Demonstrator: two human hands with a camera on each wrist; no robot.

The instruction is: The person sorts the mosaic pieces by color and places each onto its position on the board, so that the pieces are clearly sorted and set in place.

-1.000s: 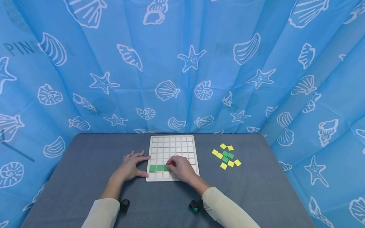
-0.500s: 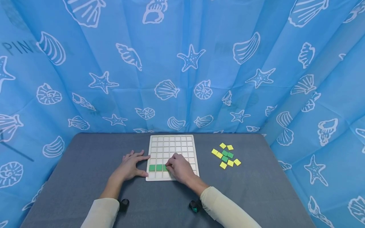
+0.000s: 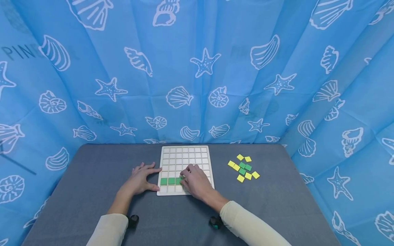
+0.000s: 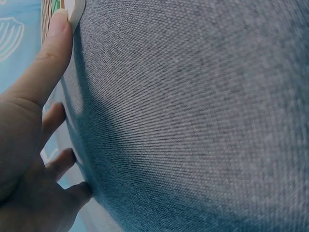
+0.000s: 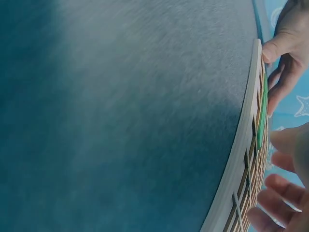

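A pale board [image 3: 186, 147] with a grid of square cells lies on the grey table. Three green square tiles [image 3: 171, 181] sit side by side in its second row from the front, starting at the left. My left hand [image 3: 140, 179] rests at the board's left edge with fingers spread, the thumb [image 4: 59, 24] touching the rim. Over the third green tile is my right hand [image 3: 196, 181], thumb and index finger slightly parted at the tile's right end. In the right wrist view, the right thumb [image 5: 285, 139] is beside the green strip and the other fingers curve loosely; nothing shows gripped.
To the right of the board lie several loose yellow tiles [image 3: 240, 178] and green tiles [image 3: 242, 171] on the grey table [image 3: 271, 212]. A blue curtain [image 3: 197, 112] with white shells and starfish hangs behind the table and along its sides.
My right thumb and index finger, earlier pinching at the third green tile, have parted a little above it. The left hand stays at the board's edge.
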